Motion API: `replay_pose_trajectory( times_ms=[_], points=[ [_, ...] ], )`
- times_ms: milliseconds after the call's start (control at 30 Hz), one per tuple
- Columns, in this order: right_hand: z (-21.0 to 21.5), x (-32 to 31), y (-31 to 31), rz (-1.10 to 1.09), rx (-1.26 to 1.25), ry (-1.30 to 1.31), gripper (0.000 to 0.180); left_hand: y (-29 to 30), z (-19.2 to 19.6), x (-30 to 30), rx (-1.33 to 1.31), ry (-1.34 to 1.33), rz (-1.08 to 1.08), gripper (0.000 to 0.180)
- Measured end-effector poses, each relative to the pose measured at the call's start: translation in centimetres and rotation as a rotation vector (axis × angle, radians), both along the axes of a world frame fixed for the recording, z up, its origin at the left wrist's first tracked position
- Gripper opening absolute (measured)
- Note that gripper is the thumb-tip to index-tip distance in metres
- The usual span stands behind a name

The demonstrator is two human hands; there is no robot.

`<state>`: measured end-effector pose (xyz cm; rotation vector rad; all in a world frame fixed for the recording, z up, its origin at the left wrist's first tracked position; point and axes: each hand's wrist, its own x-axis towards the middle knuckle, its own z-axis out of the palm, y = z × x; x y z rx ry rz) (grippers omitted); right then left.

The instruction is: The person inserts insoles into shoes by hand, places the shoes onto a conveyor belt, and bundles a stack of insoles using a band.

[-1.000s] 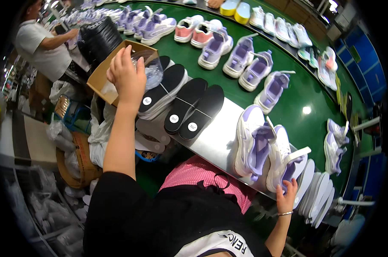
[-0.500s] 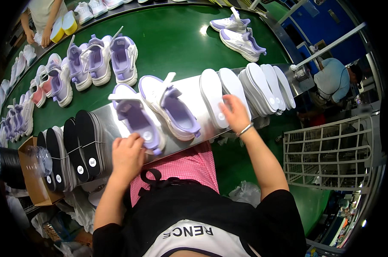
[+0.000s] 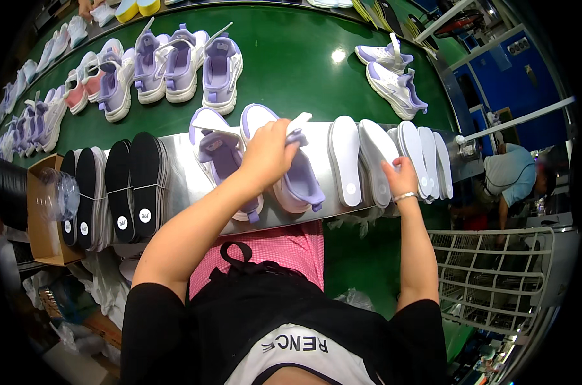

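Far out to the left hand's left, a cardboard box (image 3: 43, 237) sits at the table end, clear plastic cups (image 3: 60, 196) lying on it. Next come black insoles (image 3: 121, 186) stacked on edge on the metal table (image 3: 182, 173), well left of that hand. Just left of the left hand (image 3: 268, 154), a white and lilac sneaker (image 3: 223, 160) lies on the table. The left hand's fingers are closed on the tongue and collar of a second lilac sneaker (image 3: 297, 176), which rests on the table beneath it. Between the two hands stands a white insole (image 3: 344, 160). The right hand (image 3: 399, 179) grips a white insole (image 3: 377, 151) at the front of a leaning row of white insoles (image 3: 425, 160). Beyond both hands, more lilac sneakers (image 3: 182, 64) stand on the green conveyor belt (image 3: 291, 70). Right of the right hand, lower down, is a white wire basket (image 3: 496, 276).
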<state>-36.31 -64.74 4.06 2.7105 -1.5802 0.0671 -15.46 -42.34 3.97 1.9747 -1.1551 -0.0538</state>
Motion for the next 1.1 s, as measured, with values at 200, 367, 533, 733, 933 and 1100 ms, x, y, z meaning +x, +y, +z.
replay_pose_trajectory(
  times_ms=[200,367,533,733,933,1100],
  points=[
    [10.5,1.5,8.1,0.021,1.4,-0.522,0.022,-0.5,-0.1,-0.6,0.144,0.35,0.141,0.025],
    [6.8,5.5,9.7,0.314,1.082,0.048,0.023,-1.0,-0.7,-1.6,0.086,0.326,0.127,0.027],
    [1.9,8.3,12.5,0.741,0.279,0.292,0.025,-0.7,-1.5,-1.7,0.076,0.35,0.117,0.023],
    [7.3,5.8,11.9,0.731,0.319,0.555,0.026,-0.7,-2.1,-2.0,0.055,0.359,0.144,0.024],
    [3.7,7.5,11.9,0.937,0.237,0.475,0.021,-1.1,-2.5,-2.2,0.022,0.391,0.13,0.023],
    [-0.2,9.2,11.3,0.957,0.273,0.423,0.018,-1.2,-2.7,-2.4,0.015,0.418,0.116,0.022]
  ],
)
